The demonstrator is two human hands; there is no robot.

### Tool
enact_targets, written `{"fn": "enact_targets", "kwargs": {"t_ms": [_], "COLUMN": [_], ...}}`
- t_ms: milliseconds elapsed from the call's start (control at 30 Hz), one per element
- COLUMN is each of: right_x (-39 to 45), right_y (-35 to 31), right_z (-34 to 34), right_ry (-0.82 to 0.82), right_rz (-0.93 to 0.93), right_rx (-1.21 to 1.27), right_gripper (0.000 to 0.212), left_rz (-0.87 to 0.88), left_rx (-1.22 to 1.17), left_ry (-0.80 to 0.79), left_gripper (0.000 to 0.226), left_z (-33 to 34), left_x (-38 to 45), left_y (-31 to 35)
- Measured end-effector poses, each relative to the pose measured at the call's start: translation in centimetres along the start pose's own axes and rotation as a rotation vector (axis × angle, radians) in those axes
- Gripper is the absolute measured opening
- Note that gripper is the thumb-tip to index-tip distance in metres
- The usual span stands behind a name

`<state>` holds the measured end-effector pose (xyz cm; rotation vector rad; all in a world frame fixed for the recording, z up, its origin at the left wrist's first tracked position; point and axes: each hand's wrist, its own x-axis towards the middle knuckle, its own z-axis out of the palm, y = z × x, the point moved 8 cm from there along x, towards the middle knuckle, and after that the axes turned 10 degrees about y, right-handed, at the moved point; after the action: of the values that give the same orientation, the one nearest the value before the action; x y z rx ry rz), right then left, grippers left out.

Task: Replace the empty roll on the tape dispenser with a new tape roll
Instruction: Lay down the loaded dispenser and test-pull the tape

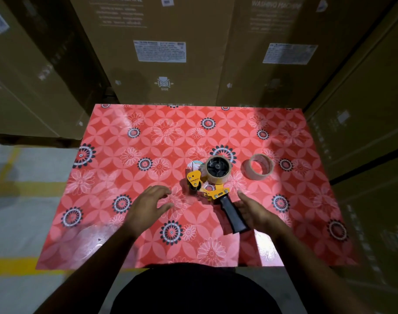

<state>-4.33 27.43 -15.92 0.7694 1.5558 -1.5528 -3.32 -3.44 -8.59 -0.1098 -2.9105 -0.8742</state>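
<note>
A yellow tape dispenser (212,184) with a black handle lies on its side on the red flowered table (125,234). A clear tape roll (218,169) sits on its black hub. To the right of it an empty cardboard core (258,166) lies flat on the table. My right hand (252,210) is spread right beside the black handle, fingers apart; whether it touches the handle I cannot tell. My left hand (149,203) hovers open just left of the dispenser, holding nothing.
Tall cardboard boxes (161,53) marked as washing machines stand behind the table and along the right side. Grey floor with yellow lines (14,265) lies to the left. The table's near edge is at my body.
</note>
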Motion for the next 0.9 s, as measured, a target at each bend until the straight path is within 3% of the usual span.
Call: {"fn": "enact_targets", "kwargs": {"t_ms": [67, 133, 433, 500, 667, 733, 900], "right_x": [-0.6, -1.2, -1.7, -1.5, 0.3, -0.2, -1.7], "right_y": [0.7, 0.6, 0.1, 0.2, 0.3, 0.2, -0.4], "right_z": [2.6, 4.3, 7.1, 7.7, 8.3, 8.6, 8.7], "right_ry": [-0.299, -0.445, -0.678, -0.706, -0.548, -0.561, -0.514], "right_rz": [0.049, 0.098, 0.198, 0.209, 0.156, 0.153, 0.149], "right_rx": [0.174, 0.276, 0.282, 0.299, 0.297, 0.328, 0.281], "right_gripper": [0.086, 0.088, 0.118, 0.122, 0.123, 0.122, 0.083], "left_rz": [-0.041, -0.053, -0.092, -0.099, -0.112, -0.119, -0.144], "left_rx": [-0.017, -0.019, -0.002, 0.003, -0.003, -0.005, -0.022], "left_ry": [0.022, 0.033, 0.02, 0.02, 0.033, 0.028, 0.005], "left_gripper": [0.034, 0.03, 0.022, 0.023, 0.025, 0.024, 0.024], "left_z": [-0.2, -0.3, 0.0, 0.0, -0.1, -0.2, 0.1], "left_x": [-0.5, -1.0, -2.8, -2.9, -2.8, -2.7, -2.2], "left_y": [-0.1, -0.1, 0.1, -0.2, -0.5, -0.6, -1.0]}}
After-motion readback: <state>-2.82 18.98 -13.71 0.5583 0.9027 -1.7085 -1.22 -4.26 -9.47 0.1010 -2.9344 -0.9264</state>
